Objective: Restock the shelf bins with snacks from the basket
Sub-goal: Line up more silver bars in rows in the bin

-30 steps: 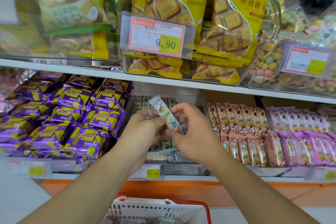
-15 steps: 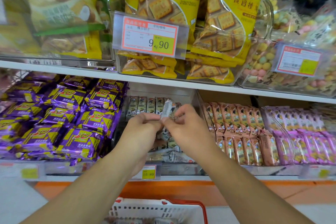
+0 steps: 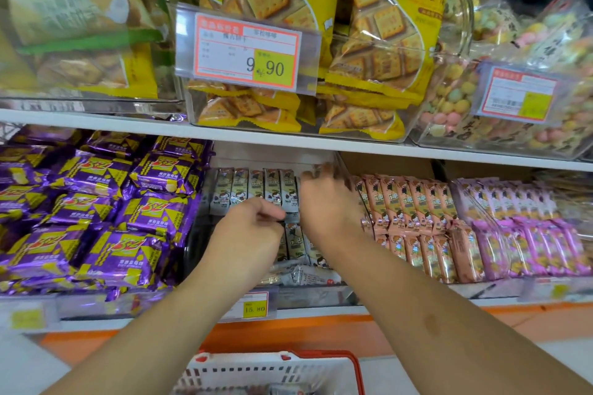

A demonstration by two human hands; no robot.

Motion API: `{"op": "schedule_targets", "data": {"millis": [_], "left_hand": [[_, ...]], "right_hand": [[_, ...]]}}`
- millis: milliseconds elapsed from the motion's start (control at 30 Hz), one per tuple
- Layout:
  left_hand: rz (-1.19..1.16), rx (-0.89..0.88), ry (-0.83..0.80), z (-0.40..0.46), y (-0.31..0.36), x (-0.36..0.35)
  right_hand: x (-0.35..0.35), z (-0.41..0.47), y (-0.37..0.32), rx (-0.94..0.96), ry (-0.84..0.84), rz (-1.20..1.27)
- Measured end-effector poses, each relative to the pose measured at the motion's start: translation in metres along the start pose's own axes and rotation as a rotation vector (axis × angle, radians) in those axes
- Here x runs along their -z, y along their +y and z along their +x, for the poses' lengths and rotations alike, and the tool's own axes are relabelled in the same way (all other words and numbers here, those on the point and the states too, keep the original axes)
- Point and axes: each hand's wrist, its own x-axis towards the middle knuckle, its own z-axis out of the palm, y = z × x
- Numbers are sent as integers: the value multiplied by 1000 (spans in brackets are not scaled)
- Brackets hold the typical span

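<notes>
The middle shelf bin (image 3: pixel 321 293) holds upright rows of grey-white snack packets (image 3: pixel 240 189). My left hand (image 3: pixel 250 234) is inside the bin with curled fingers, and its thumb and forefinger pinch the lower edge of one grey-white packet (image 3: pixel 291 199) standing in the back row. Just to the right, my right hand (image 3: pixel 330 205) reaches deeper. Its fingers are stretched against the right end of that row and blurred by motion. The white basket with a red rim (image 3: pixel 349 362) sits below, at the bottom edge, with its contents barely showing.
Purple packets (image 3: pixel 96 208) fill the bin to the left, salmon packets (image 3: pixel 414 202) and pink ones (image 3: pixel 529 234) the bins to the right. The white shelf board (image 3: pixel 96 125) overhead carries clear bins of yellow cracker bags (image 3: pixel 378 42) and a 9.90 price tag (image 3: pixel 247 51).
Both hands moved from the front of the bin toward its back. The packet they held up together now stands in the back row, and the right hand has stretched past it.
</notes>
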Motion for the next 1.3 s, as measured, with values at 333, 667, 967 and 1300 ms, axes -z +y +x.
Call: {"op": "schedule_targets", "data": {"millis": [333, 667, 967, 1300], "left_hand": [[541, -173, -134, 1, -4, 6], [851, -203, -444, -7, 2, 10], [879, -291, -226, -4, -7, 13], [-264, 85, -137, 4, 7, 15]], "right_hand": [[-9, -13, 7, 58, -93, 38], [37, -45, 32, 255, -710, 234], [34, -51, 37, 266, -615, 233], [26, -49, 33, 263, 37, 643]]}}
